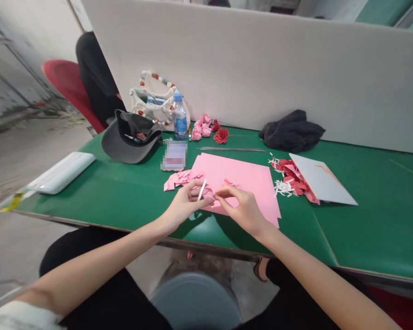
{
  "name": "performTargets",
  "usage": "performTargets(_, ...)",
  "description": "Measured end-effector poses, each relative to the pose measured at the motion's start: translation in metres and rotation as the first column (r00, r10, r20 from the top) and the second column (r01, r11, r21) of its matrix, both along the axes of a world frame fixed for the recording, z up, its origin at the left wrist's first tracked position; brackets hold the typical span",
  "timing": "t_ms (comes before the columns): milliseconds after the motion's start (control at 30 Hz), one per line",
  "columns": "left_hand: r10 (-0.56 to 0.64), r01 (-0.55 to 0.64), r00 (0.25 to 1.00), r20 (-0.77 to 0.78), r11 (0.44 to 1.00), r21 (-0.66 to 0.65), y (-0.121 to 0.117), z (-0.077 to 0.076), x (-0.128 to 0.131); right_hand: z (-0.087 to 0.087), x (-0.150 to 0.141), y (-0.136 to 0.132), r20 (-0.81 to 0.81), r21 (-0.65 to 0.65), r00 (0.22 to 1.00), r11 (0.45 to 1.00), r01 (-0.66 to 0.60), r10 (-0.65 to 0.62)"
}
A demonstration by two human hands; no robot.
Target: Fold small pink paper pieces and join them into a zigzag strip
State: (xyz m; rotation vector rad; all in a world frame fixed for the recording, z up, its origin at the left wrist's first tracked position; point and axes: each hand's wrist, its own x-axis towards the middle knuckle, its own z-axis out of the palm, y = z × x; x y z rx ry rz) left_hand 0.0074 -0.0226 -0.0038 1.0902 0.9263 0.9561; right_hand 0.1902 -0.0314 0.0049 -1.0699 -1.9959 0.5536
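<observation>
White strip: the slim white strip [202,189] was in the left hand [182,204], tilted up, above the near left part of the pink sheets [248,169].
Left fingers: curled mostly closed, with the strip caught between them and the thumb.
Right fingers: pinched shut on the right hand [248,211], tips right by the left ones. Couldn't tell if anything tiny was in that pinch.
What could've gone wrong: imo the strip could have slipped, since the grip looked light and both hands were crowded together. A forearm or sleeve could've dragged the stacked sheets askew too, as nothing was weighing them down. Same for the small pink pieces [175,180] beside the left hand, one careless brush and they'd scatter.
Back of the sheets: thin wires [232,149] lay just behind, easy to roll if bumped. Past those, crumpled pink paper [202,128] and a red paper flower [221,135].
Right side: white shreds [284,187] and red pieces [298,181], partly under a white card [321,179].
Writing: nothing I could read. The bottle [180,120] had a blue label, too small to make out; the card had orange marks, no clear words; the phone [174,155] screen was blurred.
Farther out: a dark cap [134,144] at left, black cloth [292,131] at the back, all on the green table [371,229].
</observation>
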Motion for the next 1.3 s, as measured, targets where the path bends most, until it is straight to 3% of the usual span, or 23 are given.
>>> performTargets(367, 0.016, -0.016, 1.0, -0.023, 1.0, -0.003, 0.0, 0.001, 0.0, -0.002, 0.0, 0.003, -0.141, -0.098, 0.99, 0.995, 0.014, -0.028)
performTargets(533, 0.005, -0.005, 1.0, -0.014, 1.0, 0.001, 0.0, -0.001, -0.001, -0.001, -0.002, 0.004, -0.084, -0.045, 0.996, 0.998, 0.033, -0.037)
performTargets(633, 0.006, -0.006, 1.0, -0.018, 1.0, 0.009, 0.0, -0.002, -0.001, 0.009, 0.02, 0.02, -0.022, 0.024, 0.991, 0.991, 0.135, -0.135)
performTargets(700, 0.003, -0.002, 1.0, -0.022, 1.0, 0.014, 0.0, 0.0, -0.001, 0.016, 0.055, 0.039, 0.041, 0.06, 0.955, 0.955, 0.29, -0.292)
performTargets(800, 0.001, -0.001, 1.0, -0.028, 1.0, 0.014, -0.001, 0.005, 0.001, 0.017, 0.122, 0.069, 0.267, 0.053, 0.803, 0.84, 0.54, -0.533)
performTargets(933, 0.023, -0.023, 0.999, -0.04, 1.0, 0.013, -0.002, 0.008, 0.003, 0.003, 0.185, 0.087, 0.518, -0.006, 0.604, 0.704, 0.711, -0.606)
performTargets(1033, 0.035, -0.035, 0.998, -0.052, 0.999, 0.004, -0.002, 0.009, 0.003, -0.004, 0.194, 0.088, 0.555, 0.01, 0.552, 0.668, 0.744, -0.623)
performTargets(1300, 0.01, -0.013, 0.998, -0.054, 0.999, -0.052, -0.003, 0.013, 0.002, 0.001, 0.192, 0.085, 0.653, 0.044, 0.405, 0.566, 0.823, -0.64)
